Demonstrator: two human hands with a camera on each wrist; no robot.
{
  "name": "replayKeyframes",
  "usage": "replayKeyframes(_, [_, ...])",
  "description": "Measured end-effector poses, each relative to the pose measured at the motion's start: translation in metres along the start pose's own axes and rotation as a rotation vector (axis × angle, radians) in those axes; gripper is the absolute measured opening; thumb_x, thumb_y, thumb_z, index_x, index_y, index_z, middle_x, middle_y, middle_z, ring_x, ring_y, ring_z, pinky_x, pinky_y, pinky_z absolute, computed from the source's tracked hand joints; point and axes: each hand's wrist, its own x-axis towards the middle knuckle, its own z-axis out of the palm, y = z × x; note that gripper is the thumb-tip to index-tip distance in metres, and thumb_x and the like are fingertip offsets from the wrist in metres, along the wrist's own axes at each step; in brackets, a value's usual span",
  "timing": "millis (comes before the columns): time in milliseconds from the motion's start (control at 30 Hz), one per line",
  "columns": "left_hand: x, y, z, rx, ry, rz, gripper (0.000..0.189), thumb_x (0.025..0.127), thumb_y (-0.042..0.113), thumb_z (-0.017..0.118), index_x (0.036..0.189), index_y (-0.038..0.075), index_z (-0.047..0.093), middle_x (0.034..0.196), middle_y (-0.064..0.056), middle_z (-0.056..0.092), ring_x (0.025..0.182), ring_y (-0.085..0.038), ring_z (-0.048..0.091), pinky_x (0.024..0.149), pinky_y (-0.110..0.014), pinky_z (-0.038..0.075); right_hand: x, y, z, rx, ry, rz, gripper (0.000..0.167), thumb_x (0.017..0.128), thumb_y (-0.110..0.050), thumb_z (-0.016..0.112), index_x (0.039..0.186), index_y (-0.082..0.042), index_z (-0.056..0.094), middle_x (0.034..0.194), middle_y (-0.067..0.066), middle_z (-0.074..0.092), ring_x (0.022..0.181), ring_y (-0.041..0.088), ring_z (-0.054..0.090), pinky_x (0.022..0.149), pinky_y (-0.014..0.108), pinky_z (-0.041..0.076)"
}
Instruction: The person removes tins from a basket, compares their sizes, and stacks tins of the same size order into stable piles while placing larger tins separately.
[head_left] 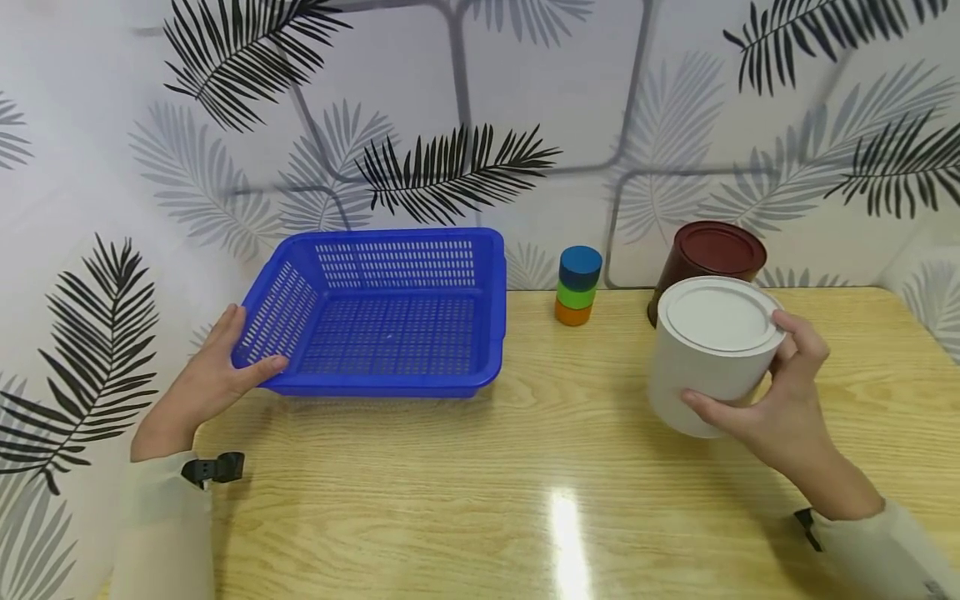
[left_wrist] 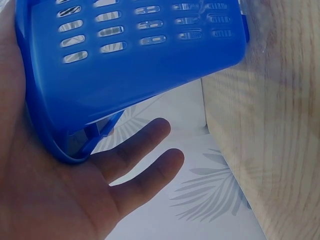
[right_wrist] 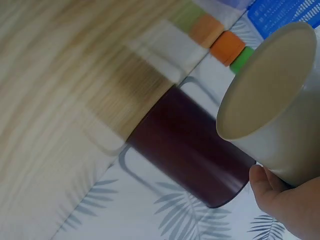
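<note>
In the head view, my left hand [head_left: 206,379] touches the near left corner of a blue plastic basket [head_left: 491,375], its thumb over the front rim. The left wrist view shows two straight fingers [left_wrist: 145,175] outside the basket wall. On the right, my right hand [head_left: 787,408] grips a white canister [head_left: 697,392] with a round flat top, thumb on the near side and fingers round the right. Its cream underside [right_wrist: 270,80] shows in the right wrist view, off the table. Behind it stands a dark red canister [head_left: 716,250], partly hidden in the head view.
A small stack of round blocks [head_left: 576,292], blue over green over orange, stands at the table's back edge between basket and canisters. The wooden table [head_left: 420,492] meets a wall with a leaf pattern [head_left: 525,92] behind.
</note>
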Motion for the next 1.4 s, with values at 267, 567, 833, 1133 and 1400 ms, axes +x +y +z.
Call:
replayKeyframes(267, [-0.001, -0.001, 0.000, -0.005, 0.002, 0.001, 0.110, 0.096, 0.052, 0.063, 0.159, 0.005, -0.013, 0.165, -0.020, -0.018, 0.147, -0.053, -0.005, 0.109, -0.075, 0.012, -0.005, 0.009, -0.018, -0.054, -0.015, 0.134, 0.111, 0.059, -0.007, 0.097, 0.136, 0.004, 0.019, 0.136, 0.000, 0.046, 0.112, 0.009, 0.050, 0.095, 0.019, 0.034])
replayKeyframes(567, [-0.001, 0.000, -0.001, -0.003, 0.012, 0.013, 0.110, 0.096, 0.052, 0.063, 0.159, 0.004, -0.012, 0.165, -0.021, -0.017, 0.147, -0.053, -0.005, 0.109, -0.075, 0.011, -0.008, 0.004, -0.031, -0.104, -0.035, 0.263, 0.117, 0.048, 0.021, 0.089, 0.140, -0.001, 0.020, 0.132, 0.013, 0.047, 0.101, 0.000, 0.051, 0.091, 0.010, 0.037])
replayKeyframes(833, [-0.002, 0.002, -0.002, -0.015, 0.015, 0.011, 0.110, 0.096, 0.051, 0.064, 0.159, 0.004, -0.012, 0.165, -0.020, -0.018, 0.147, -0.054, -0.005, 0.109, -0.075, 0.012, -0.013, 0.007, -0.045, -0.196, -0.117, 0.376, 0.114, 0.056, 0.010, 0.095, 0.139, -0.002, 0.017, 0.130, 0.030, 0.048, 0.093, -0.014, 0.049, 0.081, 0.003, 0.038])
replayKeyframes(1133, [-0.001, 0.000, -0.002, -0.009, 0.011, 0.009, 0.109, 0.096, 0.051, 0.063, 0.159, 0.004, -0.012, 0.165, -0.020, -0.019, 0.147, -0.053, -0.006, 0.110, -0.074, 0.012, -0.021, 0.014, -0.063, -0.337, -0.214, 0.380, 0.111, 0.059, -0.006, 0.099, 0.132, 0.005, 0.017, 0.127, 0.032, 0.048, 0.088, -0.029, 0.040, 0.070, 0.001, 0.036])
replayKeyframes(1400, [0.001, 0.000, 0.000, -0.005, 0.003, 0.008, 0.108, 0.096, 0.050, 0.063, 0.159, 0.004, -0.012, 0.165, -0.020, -0.019, 0.148, -0.052, -0.007, 0.110, -0.074, 0.012, -0.025, 0.018, -0.068, -0.311, -0.214, 0.343, 0.111, 0.056, 0.001, 0.098, 0.134, 0.007, 0.019, 0.125, 0.030, 0.047, 0.089, -0.026, 0.042, 0.076, -0.002, 0.038])
